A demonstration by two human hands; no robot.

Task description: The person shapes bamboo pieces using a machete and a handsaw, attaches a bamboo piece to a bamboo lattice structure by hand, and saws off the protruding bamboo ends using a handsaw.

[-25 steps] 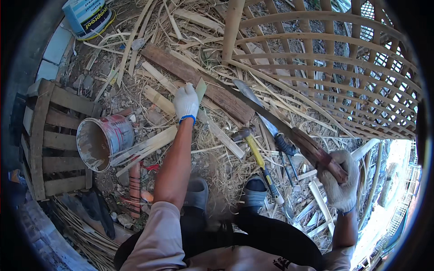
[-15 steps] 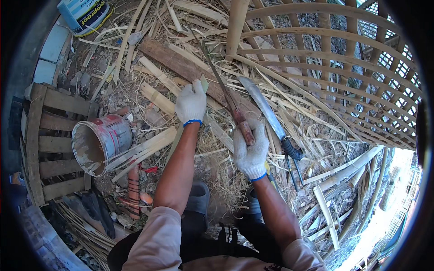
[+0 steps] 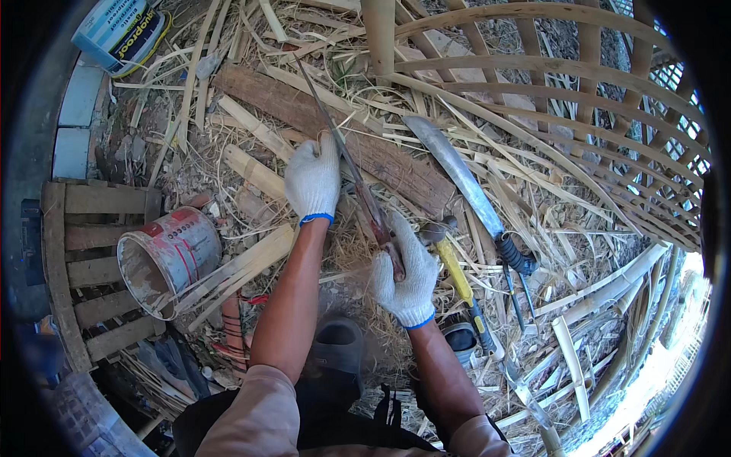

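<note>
While the right hand [image 3: 410, 276] wraps its fingers around one end, the long knife [image 3: 370, 210] slants forward-left, passing just right of the left hand [image 3: 313, 180], whose curled fingers' hold I cannot tell.

Long knife [image 3: 361, 186] — slim dark blade, worn reddish-brown handle — slanting away leftward, over a brown plank [image 3: 411, 171]

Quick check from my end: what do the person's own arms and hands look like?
The left hand and right hand wear matching off-white knit gloves with blue-edged cuffs. The forearms are bare below short, pale pinkish-beige sleeves. I see no markings on the gloves.
</note>
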